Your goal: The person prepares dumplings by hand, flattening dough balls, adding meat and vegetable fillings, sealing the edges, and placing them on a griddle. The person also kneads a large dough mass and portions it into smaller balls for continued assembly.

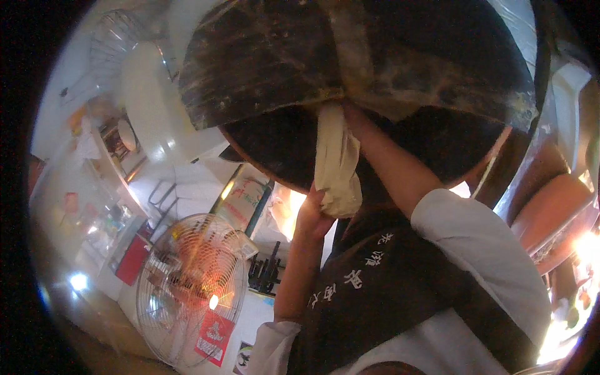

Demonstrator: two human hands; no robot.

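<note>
A long, pale, folded bundle (338,161), dough or cloth, hangs lengthwise in front of my dark apron. My left hand (320,213) grips its lower end, fingers at the left side and underneath. At the bundle's upper end is my right hand (350,112), mostly hidden in shadow beneath the edge of a dark, worn, half-round board or lid (267,65). Whether its fingers are closed on the bundle is not visible. Below that edge shows the dark surface of a large round object (281,145) with a brownish rim.
A wire-caged fan (192,290) stands at the lower left. Beyond it are a sack (239,197) with writing and a black rack-like object (265,274). A reddish-brown rounded object (548,211) lies at the right, near bright glare.
</note>
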